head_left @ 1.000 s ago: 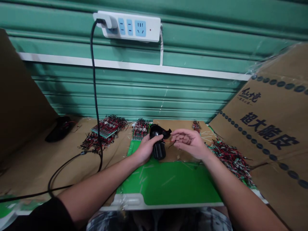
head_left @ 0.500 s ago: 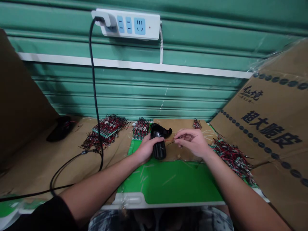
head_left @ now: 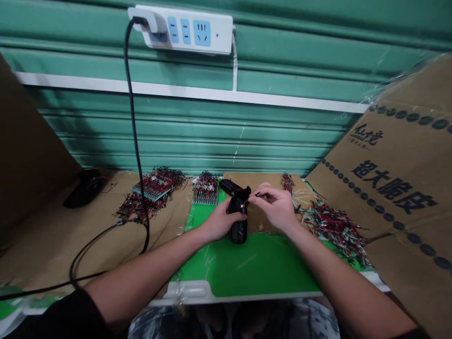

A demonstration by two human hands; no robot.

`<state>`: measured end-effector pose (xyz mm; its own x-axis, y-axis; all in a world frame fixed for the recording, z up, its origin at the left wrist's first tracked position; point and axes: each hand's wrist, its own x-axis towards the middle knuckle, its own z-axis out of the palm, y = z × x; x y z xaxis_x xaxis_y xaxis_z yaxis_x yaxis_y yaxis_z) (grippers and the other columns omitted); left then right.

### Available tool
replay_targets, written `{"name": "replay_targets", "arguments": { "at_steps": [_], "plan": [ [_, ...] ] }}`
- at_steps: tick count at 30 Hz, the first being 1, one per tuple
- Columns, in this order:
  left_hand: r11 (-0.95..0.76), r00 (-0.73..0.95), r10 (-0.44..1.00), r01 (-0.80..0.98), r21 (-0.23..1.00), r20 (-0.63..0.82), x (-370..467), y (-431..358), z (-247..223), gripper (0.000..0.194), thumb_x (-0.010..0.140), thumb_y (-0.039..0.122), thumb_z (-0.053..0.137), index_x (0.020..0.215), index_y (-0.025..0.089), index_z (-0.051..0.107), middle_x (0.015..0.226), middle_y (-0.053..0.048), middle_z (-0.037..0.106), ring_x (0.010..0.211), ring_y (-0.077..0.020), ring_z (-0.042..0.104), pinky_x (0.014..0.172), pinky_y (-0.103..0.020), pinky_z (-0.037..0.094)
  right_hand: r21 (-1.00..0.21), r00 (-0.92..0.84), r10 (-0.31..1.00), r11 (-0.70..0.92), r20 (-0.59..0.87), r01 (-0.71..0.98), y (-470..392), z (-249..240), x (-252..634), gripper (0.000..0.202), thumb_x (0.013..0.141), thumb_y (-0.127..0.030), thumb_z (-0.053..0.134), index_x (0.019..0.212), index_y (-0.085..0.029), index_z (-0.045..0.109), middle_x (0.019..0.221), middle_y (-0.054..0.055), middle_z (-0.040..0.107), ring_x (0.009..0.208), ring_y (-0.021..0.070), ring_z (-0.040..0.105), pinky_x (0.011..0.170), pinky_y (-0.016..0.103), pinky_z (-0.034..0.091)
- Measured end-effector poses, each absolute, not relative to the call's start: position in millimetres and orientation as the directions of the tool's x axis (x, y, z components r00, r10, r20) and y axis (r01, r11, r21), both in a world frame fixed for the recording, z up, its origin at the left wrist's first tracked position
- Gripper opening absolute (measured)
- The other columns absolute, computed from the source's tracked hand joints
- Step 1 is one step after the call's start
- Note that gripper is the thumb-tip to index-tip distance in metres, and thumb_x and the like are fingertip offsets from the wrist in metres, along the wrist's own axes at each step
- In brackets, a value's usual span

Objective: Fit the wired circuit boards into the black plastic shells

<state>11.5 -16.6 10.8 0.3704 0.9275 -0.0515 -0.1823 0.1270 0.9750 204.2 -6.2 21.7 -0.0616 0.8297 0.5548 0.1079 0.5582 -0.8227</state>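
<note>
"Casing, black and rounded (head_left: 238,231), sits a little left of the desk's (head_left: 268,278) middle, well in from its near edge. How does it lie?"

"Lengthwise, its long axis runs from the near edge toward the far edge, the upper end tipped slightly right. Whether it rests on the desk or is lifted is hard to tell."

"Which hand is nearer?"

"Left hand (head_left: 219,222): it grips the casing from the left side, thumb laid across the top. The right hand (head_left: 277,207) is just beside the casing's upper right, thumb and forefinger pinched on a thin lead (head_left: 257,194). The pinch faces left, so the lead lies crosswise to the casing."

"Anything between them?"

"A bit of red wire (head_left: 246,201), at the casing's right side. Its ends are too small to trace."

"And farther out?"

"A second black piece (head_left: 230,187) lies just beyond the casing, slanting toward the far left corner; contact between the two is unclear. Left of that piece, near the far edge, sits a wired board stack (head_left: 205,190). A large wire heap (head_left: 339,230) lies toward the desk's right edge, beyond the right hand."
</note>
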Motion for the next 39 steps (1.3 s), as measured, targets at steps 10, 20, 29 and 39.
{"name": "replay_targets", "arguments": {
  "at_steps": [10, 20, 29, 39],
  "plan": [
    [0.181, 0.439, 0.895, -0.207, 0.962, -0.074, 15.0, -17.4, 7.2, 0.032, 0.063, 0.028, 0.081, 0.093, 0.016, 0.077, 0.086, -0.001, 0.069, 0.088, -0.0212, 0.058, 0.083, -0.030, 0.042, -0.834, -0.014, 0.839, 0.543, 0.545, 0.096, -4.1, 6.8, 190.3, 0.019, 0.080, -0.041, 0.090, 0.081, -0.024, 0.081, 0.087, 0.004, 0.064, 0.085, 0.0206, 0.062, 0.080, 0.036, 0.051],
    [0.241, 0.404, 0.908, -0.282, 0.929, -0.113, 16.6, -12.8, 7.0, 0.032, 0.063, 0.038, 0.081, 0.085, 0.015, 0.080, 0.080, -0.003, 0.072, 0.080, -0.0204, 0.058, 0.075, -0.029, 0.041, -0.768, -0.065, 0.805, 0.584, 0.590, 0.262, -4.3, 9.5, 194.2, 0.016, 0.088, -0.038, 0.082, 0.088, -0.022, 0.080, 0.090, 0.006, 0.066, 0.088, 0.0221, 0.063, 0.083, 0.037, 0.051],
    [0.223, 0.386, 0.915, -0.250, 0.942, -0.114, 12.5, -10.8, 4.8, 0.036, 0.064, 0.042, 0.083, 0.087, 0.015, 0.078, 0.080, -0.003, 0.071, 0.076, -0.0191, 0.057, 0.073, -0.028, 0.038, -0.585, -0.235, 0.725, 0.670, 0.647, 0.457, -11.7, 31.4, 206.7, 0.011, 0.096, -0.033, 0.073, 0.092, -0.025, 0.078, 0.095, 0.008, 0.064, 0.095, 0.0259, 0.061, 0.087, 0.042, 0.048],
    [0.254, 0.422, 0.896, -0.223, 0.941, -0.142, 11.3, -12.6, 2.9, 0.038, 0.064, 0.047, 0.083, 0.083, 0.015, 0.074, 0.075, -0.001, 0.066, 0.070, -0.0168, 0.053, 0.067, -0.028, 0.035, -0.686, -0.162, 0.767, 0.631, 0.621, 0.362, -11.7, 20.6, 199.0, 0.015, 0.100, -0.032, 0.066, 0.091, -0.022, 0.070, 0.098, 0.007, 0.064, 0.094, 0.0238, 0.061, 0.086, 0.039, 0.048]
  ]
}}
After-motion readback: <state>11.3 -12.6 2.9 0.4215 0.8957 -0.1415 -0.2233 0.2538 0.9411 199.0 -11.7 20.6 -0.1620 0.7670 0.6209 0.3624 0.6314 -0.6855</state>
